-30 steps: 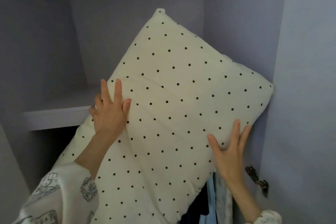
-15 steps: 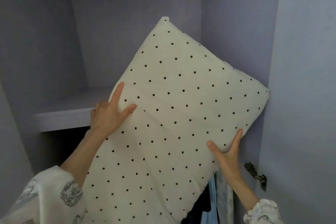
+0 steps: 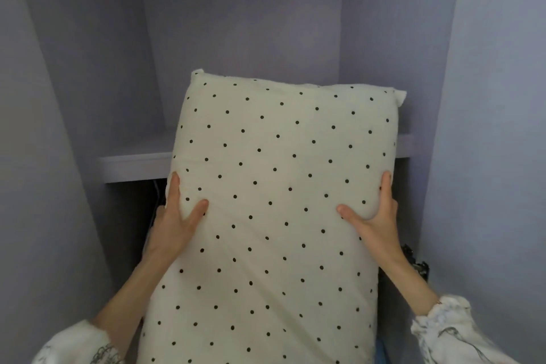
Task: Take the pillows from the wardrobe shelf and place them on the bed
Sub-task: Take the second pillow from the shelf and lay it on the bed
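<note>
A cream pillow [image 3: 274,216] with small black dots stands nearly upright in front of the wardrobe shelf [image 3: 133,164]. My left hand [image 3: 177,219] grips its left edge, thumb on the front. My right hand [image 3: 375,216] grips its right edge the same way. The pillow's top end rises above the shelf's front edge, and its lower end runs out of the frame at the bottom. The shelf behind the pillow is mostly hidden; the part I see holds nothing.
Pale lilac wardrobe walls [image 3: 74,127] close in on both sides. Below the shelf is a dark compartment [image 3: 130,216]. A dark metal hinge [image 3: 418,264] sits on the right door edge near my right wrist.
The pillow has turned from a slant to nearly upright and centred. Both hands have shifted from flat on its face to gripping its side edges.
</note>
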